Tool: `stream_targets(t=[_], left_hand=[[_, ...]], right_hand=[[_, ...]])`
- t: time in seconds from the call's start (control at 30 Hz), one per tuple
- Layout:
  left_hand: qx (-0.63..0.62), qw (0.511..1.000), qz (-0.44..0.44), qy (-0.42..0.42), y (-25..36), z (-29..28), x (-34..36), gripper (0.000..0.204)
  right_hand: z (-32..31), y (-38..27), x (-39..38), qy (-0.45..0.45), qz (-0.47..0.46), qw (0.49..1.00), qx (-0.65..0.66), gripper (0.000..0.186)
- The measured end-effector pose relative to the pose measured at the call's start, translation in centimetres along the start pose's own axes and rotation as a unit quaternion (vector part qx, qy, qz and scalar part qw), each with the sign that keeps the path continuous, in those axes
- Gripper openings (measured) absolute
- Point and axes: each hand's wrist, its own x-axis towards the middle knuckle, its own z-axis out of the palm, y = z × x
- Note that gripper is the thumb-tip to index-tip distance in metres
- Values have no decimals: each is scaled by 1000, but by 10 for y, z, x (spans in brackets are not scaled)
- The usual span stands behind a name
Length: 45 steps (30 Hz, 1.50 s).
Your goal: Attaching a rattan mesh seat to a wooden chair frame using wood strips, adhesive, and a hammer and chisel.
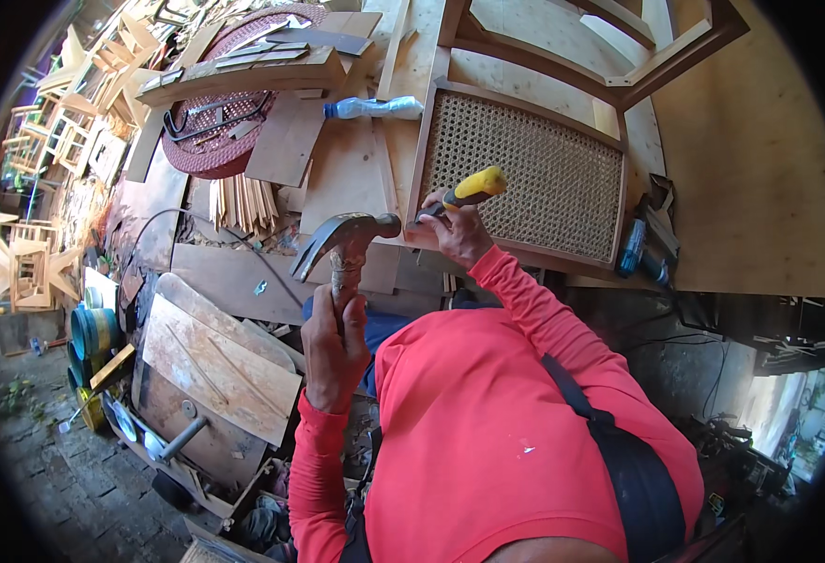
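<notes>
My left hand (333,352) is closed around the handle of a claw hammer (351,230), its worn metal head raised in front of me. To the right, my right hand (459,233) grips a chisel (476,186) by its yellow and black handle. The chisel's blade points down at the near left corner of a wooden frame holding a woven cane panel (525,169). This panel belongs to a chair frame (619,89) lying on the plywood bench. The hammer's head is close to the right hand, apart from the chisel's handle. Fingers partly hide the chisel's blade.
A plastic bottle (375,108) lies left of the panel. Farther left, a round red woven seat (211,141) carries wood pieces and a hacksaw frame (215,120). A blue bottle (632,246) stands by the panel's right edge. Thin wooden slats (244,204) and boards (220,366) lie at left.
</notes>
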Motion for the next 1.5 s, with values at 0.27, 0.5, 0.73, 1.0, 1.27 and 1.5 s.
stream_targets(t=[0.27,0.5,0.73,1.0,1.27,1.5], left_hand=[[7,1000,16,-6,3,4,5,14],[20,979,176,97,66,-22,28,19],[263,932,231,-90,98,-23,61,21],[74,986,143,39,46,-15,47,14],[118,992,11,-46,-42,30,9,14],[80,994,-46,-55,-77,71,-2,18]], right_hand=[[7,11,1,22,-12,999,23,26],[15,8,2,5,-69,993,-94,26],[32,35,-4,-2,-107,982,-155,28],[11,23,0,35,-7,999,9,24],[-4,13,3,15,152,942,298,16],[-10,11,10,-38,61,993,96,11]])
